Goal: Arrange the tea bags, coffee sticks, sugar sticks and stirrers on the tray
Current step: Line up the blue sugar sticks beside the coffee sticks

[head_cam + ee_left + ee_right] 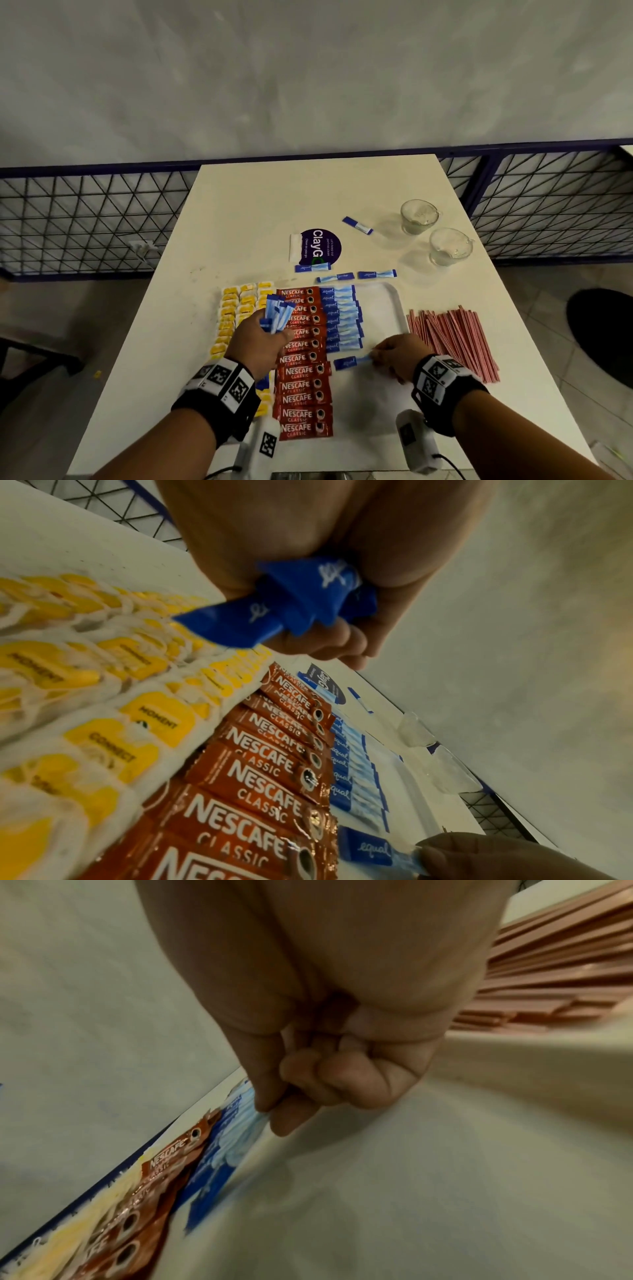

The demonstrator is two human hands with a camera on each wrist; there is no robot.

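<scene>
A white tray (390, 301) carries a column of yellow tea bags (229, 315), a column of red Nescafe coffee sticks (303, 363) and a column of blue sugar sticks (342, 318). My left hand (260, 339) grips a bundle of blue sugar sticks (279, 313) above the coffee column; the bundle's dark blue ends (301, 601) poke from my fist. My right hand (394, 356) pinches the pale end of one sugar stick (351, 361) lying on the tray just below the sugar column. Red-striped stirrers (452, 339) lie heaped right of the tray.
Beyond the tray lie three loose sugar sticks (376, 274), another blue sachet (357, 225), a white packet (294, 246) and a round purple sticker (322, 247). Two glass cups (419, 216) stand at the back right. A wire fence (85, 219) runs behind the table.
</scene>
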